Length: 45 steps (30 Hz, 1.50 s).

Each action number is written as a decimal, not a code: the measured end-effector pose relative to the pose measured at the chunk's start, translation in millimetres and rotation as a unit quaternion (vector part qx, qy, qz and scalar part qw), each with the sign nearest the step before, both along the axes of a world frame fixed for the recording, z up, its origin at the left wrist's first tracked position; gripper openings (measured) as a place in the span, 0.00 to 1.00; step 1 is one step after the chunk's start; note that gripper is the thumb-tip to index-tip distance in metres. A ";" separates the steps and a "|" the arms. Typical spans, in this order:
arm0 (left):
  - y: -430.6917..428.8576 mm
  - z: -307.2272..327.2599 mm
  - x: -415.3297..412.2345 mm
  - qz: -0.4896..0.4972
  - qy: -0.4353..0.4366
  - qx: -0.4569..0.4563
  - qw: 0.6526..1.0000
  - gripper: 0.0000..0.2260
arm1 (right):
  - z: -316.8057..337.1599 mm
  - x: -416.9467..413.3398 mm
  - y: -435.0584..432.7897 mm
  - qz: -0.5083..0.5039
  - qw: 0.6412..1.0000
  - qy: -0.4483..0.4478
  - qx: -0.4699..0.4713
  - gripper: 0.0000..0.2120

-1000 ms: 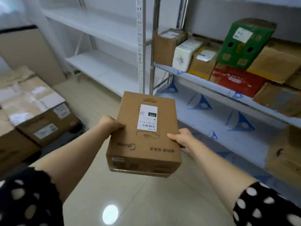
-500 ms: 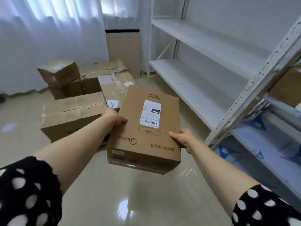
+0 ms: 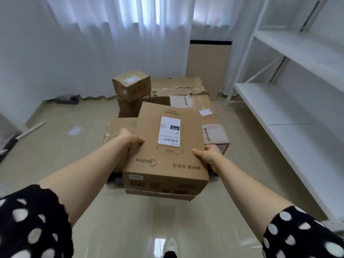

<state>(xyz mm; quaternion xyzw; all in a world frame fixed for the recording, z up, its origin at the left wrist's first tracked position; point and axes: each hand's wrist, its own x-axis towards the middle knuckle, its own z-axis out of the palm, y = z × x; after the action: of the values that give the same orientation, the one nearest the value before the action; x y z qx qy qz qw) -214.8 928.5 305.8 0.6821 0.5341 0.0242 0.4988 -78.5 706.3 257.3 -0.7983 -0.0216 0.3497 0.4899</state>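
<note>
Brown cardboard box [image 3: 165, 155], held clear of the tiled floor [image 3: 55, 144] between both hands. The left hand [image 3: 130, 139] grips the box's left edge, thumb curled onto the top face, the remaining fingers hidden beneath. The right hand [image 3: 209, 155] grips the right edge in the same way, thumb on top, the other fingers out of sight underneath. A white label [image 3: 169, 131] lies on the top face, between the two thumbs and slightly beyond them. Beyond the fingertips and lower down, a pile of boxes [image 3: 178, 88] rests on the floor, with a small box [image 3: 131, 85] on top at its far left. Outward of the right hand's fingers stands a white shelf [image 3: 290, 108]. A white curtain [image 3: 111, 43] hangs behind the pile.
</note>
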 end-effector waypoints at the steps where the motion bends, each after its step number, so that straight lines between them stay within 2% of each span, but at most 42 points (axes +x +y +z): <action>1: 20.6 -1.7 4.4 0.005 0.010 -0.002 1.000 0.21 | 1.1 8.5 20.2 0.014 1.000 0.004 0.000 0.14; 3: 65.2 -11.5 11.3 0.017 0.024 0.004 1.000 0.22 | 3.3 24.7 62.7 0.046 0.999 0.009 -0.002 0.11; 6: 118.9 -18.3 11.8 0.044 0.032 -0.002 0.999 0.22 | 1.2 40.1 124.0 0.086 0.996 -0.008 -0.019 0.15; 11: 203.7 -26.2 12.1 0.069 0.032 -0.012 0.997 0.22 | -6.5 51.4 221.8 0.111 0.993 -0.013 -0.024 0.16; 23: 426.1 -42.8 38.8 0.040 0.039 -0.036 0.998 0.21 | -27.2 43.9 432.7 0.050 0.998 0.024 -0.024 0.18; 28: 483.2 -50.8 69.5 0.038 0.048 -0.044 0.997 0.21 | -40.5 68.5 494.7 0.041 0.998 0.026 -0.041 0.17; 34: 550.7 -66.2 90.1 0.078 0.077 -0.037 0.993 0.19 | -60.9 102.3 575.3 0.068 0.997 0.038 -0.012 0.13; 45: 703.7 -117.9 139.4 0.095 0.120 -0.010 0.988 0.23 | -116.4 130.1 719.6 0.075 0.996 0.046 -0.032 0.15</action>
<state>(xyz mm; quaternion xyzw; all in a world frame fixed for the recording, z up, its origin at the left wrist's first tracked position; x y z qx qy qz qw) -75.5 1632.2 187.9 0.6210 0.6526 -0.0158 0.4338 51.6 1426.0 140.9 -0.7925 -0.0479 0.4224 0.4372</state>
